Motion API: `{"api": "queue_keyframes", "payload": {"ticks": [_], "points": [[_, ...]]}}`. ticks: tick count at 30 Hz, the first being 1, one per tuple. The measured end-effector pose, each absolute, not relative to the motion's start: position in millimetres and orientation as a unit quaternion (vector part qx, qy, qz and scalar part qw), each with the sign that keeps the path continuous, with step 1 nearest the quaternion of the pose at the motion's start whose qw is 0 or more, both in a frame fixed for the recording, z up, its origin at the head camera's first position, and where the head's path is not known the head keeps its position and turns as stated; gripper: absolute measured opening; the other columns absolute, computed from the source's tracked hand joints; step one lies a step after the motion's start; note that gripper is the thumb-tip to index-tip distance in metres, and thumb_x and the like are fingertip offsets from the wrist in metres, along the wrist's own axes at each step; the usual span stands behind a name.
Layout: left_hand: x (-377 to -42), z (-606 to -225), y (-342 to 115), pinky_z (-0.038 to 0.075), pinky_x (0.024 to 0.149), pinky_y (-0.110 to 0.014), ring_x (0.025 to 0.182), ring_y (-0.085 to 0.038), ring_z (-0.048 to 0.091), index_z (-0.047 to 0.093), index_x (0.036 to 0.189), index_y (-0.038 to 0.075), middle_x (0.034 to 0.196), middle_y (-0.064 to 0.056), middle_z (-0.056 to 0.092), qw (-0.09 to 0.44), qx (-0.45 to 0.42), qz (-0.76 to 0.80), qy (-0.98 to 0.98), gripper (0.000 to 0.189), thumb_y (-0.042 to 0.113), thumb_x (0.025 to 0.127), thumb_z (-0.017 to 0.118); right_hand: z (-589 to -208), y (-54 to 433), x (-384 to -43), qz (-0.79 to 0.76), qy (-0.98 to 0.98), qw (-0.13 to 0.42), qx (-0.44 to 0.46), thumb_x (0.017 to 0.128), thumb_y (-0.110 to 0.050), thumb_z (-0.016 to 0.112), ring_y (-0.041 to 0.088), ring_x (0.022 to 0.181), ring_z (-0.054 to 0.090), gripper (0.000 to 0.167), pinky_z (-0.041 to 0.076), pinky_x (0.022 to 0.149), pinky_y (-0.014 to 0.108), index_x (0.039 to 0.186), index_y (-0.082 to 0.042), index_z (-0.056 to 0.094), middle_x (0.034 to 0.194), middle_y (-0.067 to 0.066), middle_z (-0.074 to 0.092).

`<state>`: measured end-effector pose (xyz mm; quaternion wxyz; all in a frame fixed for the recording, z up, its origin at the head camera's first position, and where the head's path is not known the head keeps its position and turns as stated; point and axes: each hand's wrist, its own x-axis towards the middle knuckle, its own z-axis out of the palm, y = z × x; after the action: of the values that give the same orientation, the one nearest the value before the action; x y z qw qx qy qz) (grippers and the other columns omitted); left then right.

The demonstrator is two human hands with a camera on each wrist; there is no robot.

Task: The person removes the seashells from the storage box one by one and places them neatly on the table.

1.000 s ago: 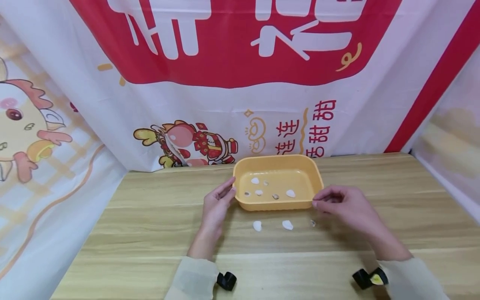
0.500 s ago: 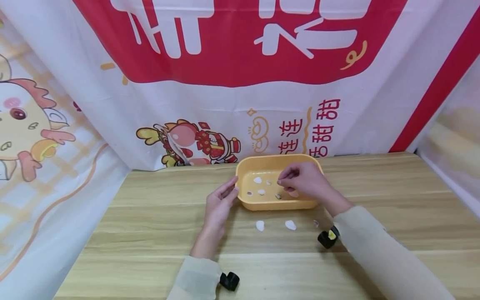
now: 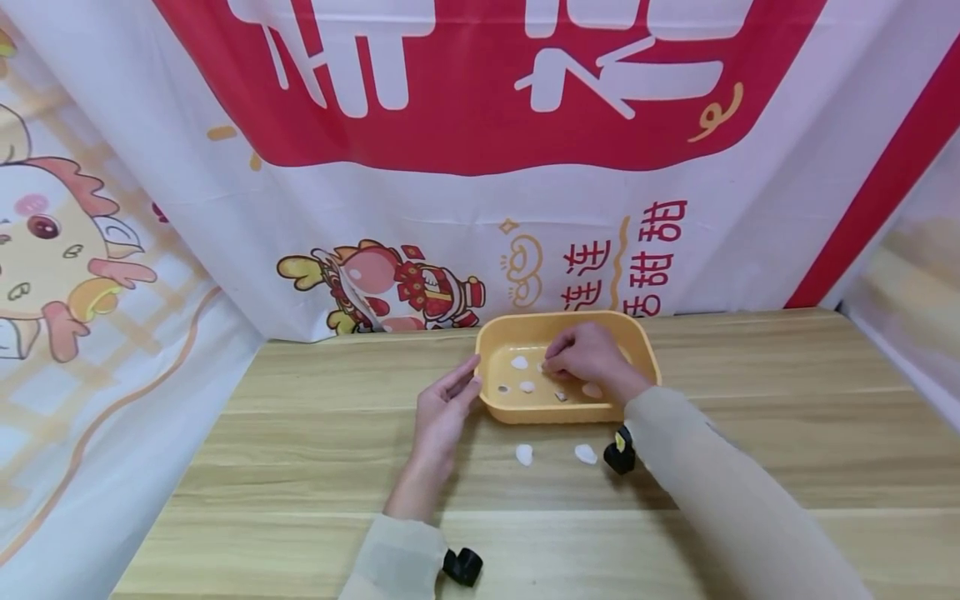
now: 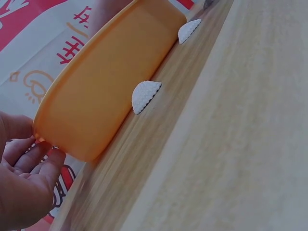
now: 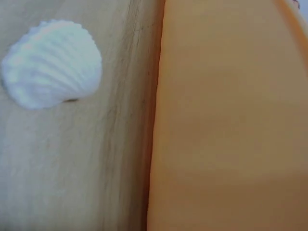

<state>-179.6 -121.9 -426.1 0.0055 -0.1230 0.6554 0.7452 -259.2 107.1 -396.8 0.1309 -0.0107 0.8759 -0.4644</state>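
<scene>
A yellow-orange plastic basin (image 3: 517, 412) stands on the wooden table near the backdrop. At its left end my left hand (image 3: 441, 421) holds the wall, thumb and fingers at the rim; the left wrist view shows those fingers (image 4: 50, 166) against the outside. Inside the basin, my right hand (image 3: 588, 358) pinches at a small shell (image 3: 540, 367), mostly covered by the fingertips. Around it lie a white shell (image 3: 520, 362), another pale shell (image 3: 527, 387), a tiny dark-centred shell (image 3: 503, 388), a small dark shell (image 3: 560, 397) and a pinkish-white shell (image 3: 592, 390). The right wrist view misses the hand.
On the wooden table (image 3: 300, 467), in front of the basin, lie a white scallop-like shell (image 3: 524, 454) and a second white shell (image 3: 586, 454). A small dark shell (image 4: 208, 4) shows farther along in the left wrist view. A printed cloth backdrop (image 3: 450, 200) hangs behind.
My right hand has moved from the basin's right front corner into the basin and leftward to the small shell. The left hand stays at the left end.
</scene>
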Motion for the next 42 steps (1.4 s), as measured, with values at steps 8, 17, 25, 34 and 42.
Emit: {"api": "queue_keyframes", "payload": {"ticks": [8,17,25,34,42], "points": [[-178.5,-428.7,-118.1,0.062,0.107,-0.027,0.142,-0.025,0.062,0.071,0.141,0.018,0.156,-0.004,0.063,-0.002,-0.128,0.744,0.656,0.039,0.007,0.104,0.069,-405.3,104.7,-265.6,-0.452,0.882,0.133,-0.022,0.086,-0.014,0.090,0.013,0.072,0.065,0.018,0.054,0.062,0.021,0.095,-0.005,0.078,0.081,0.004,0.074],[-178.5,-426.5,-120.5,0.061,0.108,-0.028,0.142,-0.026,0.062,0.072,0.139,0.018,0.155,-0.005,0.064,-0.011,-0.131,0.739,0.661,0.038,0.007,0.103,0.069,-406.1,102.2,-269.9,-0.453,0.879,0.148,-0.024,0.086,-0.010,0.089,0.013,0.070,0.064,0.014,0.054,0.060,0.021,0.094,-0.004,0.079,0.079,0.003,0.073],[-178.0,-427.8,-119.9,0.061,0.108,-0.028,0.142,-0.025,0.062,0.072,0.140,0.016,0.156,-0.007,0.063,-0.014,-0.128,0.741,0.660,0.037,0.008,0.104,0.069,-409.2,103.0,-272.7,-0.453,0.878,0.151,-0.026,0.087,-0.010,0.089,0.014,0.070,0.064,0.011,0.054,0.059,0.021,0.093,-0.005,0.081,0.079,0.004,0.074],[-178.2,-426.5,-118.9,0.063,0.104,-0.025,0.139,-0.026,0.063,0.072,0.140,0.015,0.154,-0.008,0.065,-0.015,-0.126,0.745,0.655,0.037,0.007,0.104,0.069,-410.6,103.4,-273.9,-0.434,0.890,0.137,-0.024,0.084,-0.012,0.091,0.014,0.070,0.064,0.010,0.052,0.058,0.021,0.085,-0.007,0.082,0.077,0.003,0.075],[-179.0,-427.9,-119.8,0.063,0.104,-0.025,0.140,-0.028,0.063,0.071,0.140,0.015,0.155,-0.008,0.064,-0.015,-0.128,0.742,0.658,0.038,0.007,0.103,0.069,-409.8,100.6,-270.9,-0.448,0.881,0.148,-0.015,0.087,-0.008,0.087,0.018,0.075,0.063,0.007,0.054,0.060,0.023,0.089,-0.006,0.081,0.086,0.007,0.073]]}}
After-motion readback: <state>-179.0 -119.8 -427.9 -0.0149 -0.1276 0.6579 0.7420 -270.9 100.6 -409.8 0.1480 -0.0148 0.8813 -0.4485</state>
